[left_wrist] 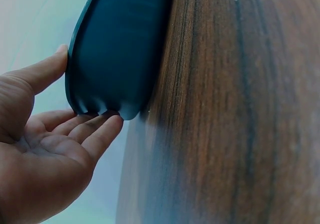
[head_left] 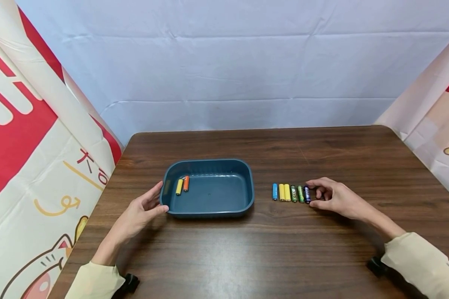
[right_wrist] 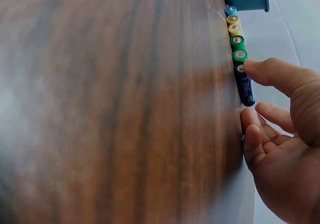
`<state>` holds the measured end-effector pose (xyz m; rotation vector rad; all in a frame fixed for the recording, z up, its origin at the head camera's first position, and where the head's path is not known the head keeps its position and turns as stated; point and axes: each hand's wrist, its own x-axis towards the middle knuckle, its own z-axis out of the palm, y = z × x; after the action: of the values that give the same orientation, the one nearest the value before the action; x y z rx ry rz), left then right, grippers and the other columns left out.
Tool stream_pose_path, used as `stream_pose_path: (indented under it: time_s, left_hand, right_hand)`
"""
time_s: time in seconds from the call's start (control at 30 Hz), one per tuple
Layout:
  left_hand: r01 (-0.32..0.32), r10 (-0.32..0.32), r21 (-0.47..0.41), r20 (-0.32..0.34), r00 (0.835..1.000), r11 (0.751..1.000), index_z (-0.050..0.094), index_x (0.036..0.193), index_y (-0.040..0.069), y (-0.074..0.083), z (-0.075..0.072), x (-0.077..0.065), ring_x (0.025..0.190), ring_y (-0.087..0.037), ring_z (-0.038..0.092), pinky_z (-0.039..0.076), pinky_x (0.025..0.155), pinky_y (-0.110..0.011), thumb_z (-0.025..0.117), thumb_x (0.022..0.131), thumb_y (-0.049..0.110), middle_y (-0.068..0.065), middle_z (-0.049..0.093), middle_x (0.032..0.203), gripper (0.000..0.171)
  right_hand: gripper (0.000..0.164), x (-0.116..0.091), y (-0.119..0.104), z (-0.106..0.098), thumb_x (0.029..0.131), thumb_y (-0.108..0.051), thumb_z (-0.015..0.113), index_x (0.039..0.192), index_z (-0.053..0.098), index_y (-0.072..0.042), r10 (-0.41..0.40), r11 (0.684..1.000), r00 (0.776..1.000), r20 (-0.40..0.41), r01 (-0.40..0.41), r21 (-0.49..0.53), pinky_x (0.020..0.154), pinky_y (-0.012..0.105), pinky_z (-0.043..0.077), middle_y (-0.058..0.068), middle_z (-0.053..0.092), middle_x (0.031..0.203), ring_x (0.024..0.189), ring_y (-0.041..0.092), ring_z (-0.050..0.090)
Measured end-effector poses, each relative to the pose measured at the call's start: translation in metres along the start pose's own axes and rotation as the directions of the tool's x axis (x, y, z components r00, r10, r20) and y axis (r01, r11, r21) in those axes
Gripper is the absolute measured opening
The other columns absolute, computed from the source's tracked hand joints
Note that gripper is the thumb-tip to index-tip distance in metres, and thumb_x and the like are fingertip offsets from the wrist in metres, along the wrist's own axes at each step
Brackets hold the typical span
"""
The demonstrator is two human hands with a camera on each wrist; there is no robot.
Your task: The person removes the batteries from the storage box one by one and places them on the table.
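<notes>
A dark blue battery (head_left: 307,194) lies at the right end of a row on the table. My right hand (head_left: 338,199) pinches it lengthwise, thumb at the near end and index finger at the far end. Beside it, side by side, are a green battery (head_left: 301,194), a dark green one (head_left: 293,194), two yellow batteries (head_left: 284,192) and a light blue one (head_left: 275,192). My left hand (head_left: 136,214) touches the left end of a blue tray (head_left: 209,214), thumb on its rim and fingertips against the outer wall (left_wrist: 117,59). Inside the tray lie a yellow battery (head_left: 179,187) and an orange one (head_left: 186,183).
The brown wooden table (head_left: 224,257) extends around the tray and the battery row. A white cloth (head_left: 224,66) hangs behind its far edge. Printed cloths stand at the left (head_left: 33,166) and right sides.
</notes>
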<state>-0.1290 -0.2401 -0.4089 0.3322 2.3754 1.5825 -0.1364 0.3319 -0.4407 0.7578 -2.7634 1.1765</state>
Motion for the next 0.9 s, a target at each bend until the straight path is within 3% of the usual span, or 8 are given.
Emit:
stream_pose_path:
  time_s: [0.27, 0.5, 0.67, 0.9]
  left_hand:
    - [0.013, -0.013, -0.001, -0.001, 1.000, 1.000, 0.023, 0.165, 0.007, 0.001, 0.000, 0.000, 0.145, -0.041, 0.041, 0.044, 0.106, -0.042, 0.072, 0.099, 0.015, -0.023, 0.032, 0.164, 0.082]
    - [0.019, -0.019, 0.003, -0.005, 1.000, 1.000, 0.024, 0.165, 0.007, 0.002, -0.001, 0.000, 0.145, -0.041, 0.041, 0.044, 0.106, -0.043, 0.072, 0.099, 0.015, -0.023, 0.033, 0.163, 0.082]
    - [0.015, -0.015, 0.005, -0.008, 1.000, 1.000, 0.024, 0.164, 0.006, 0.001, -0.001, -0.001, 0.145, -0.040, 0.042, 0.044, 0.106, -0.042, 0.072, 0.099, 0.014, -0.023, 0.033, 0.163, 0.082]
    - [0.001, -0.001, -0.008, -0.007, 1.000, 1.000, 0.024, 0.164, 0.006, 0.000, 0.000, 0.000, 0.143, -0.041, 0.044, 0.046, 0.106, -0.040, 0.071, 0.099, 0.013, -0.023, 0.034, 0.163, 0.081]
  right_hand:
    - [0.051, 0.007, -0.013, -0.018, 0.087, -0.005, 0.083, 0.133, 0.062, 0.002, 0.038, 0.999, 0.999, 0.012, -0.037, -0.017, 0.063, 0.020, 0.048, 0.009, 0.066, 0.103, 0.080, 0.009, 0.061]
    - [0.051, 0.045, -0.048, -0.023, 0.090, -0.007, 0.081, 0.137, 0.062, -0.004, -0.019, 1.000, 1.000, -0.001, 0.019, -0.013, 0.075, 0.018, 0.054, 0.011, 0.068, 0.119, 0.097, 0.017, 0.065]
    - [0.052, 0.091, -0.081, -0.006, 0.091, -0.010, 0.080, 0.140, 0.061, -0.005, -0.069, 0.997, 0.997, 0.045, 0.067, 0.045, 0.080, 0.023, 0.055, 0.007, 0.069, 0.122, 0.102, 0.021, 0.066]
    - [0.053, 0.151, -0.132, 0.044, 0.093, -0.009, 0.078, 0.142, 0.058, -0.001, -0.117, 0.975, 0.987, 0.113, 0.092, 0.202, 0.082, 0.035, 0.057, 0.013, 0.068, 0.126, 0.102, 0.022, 0.067]
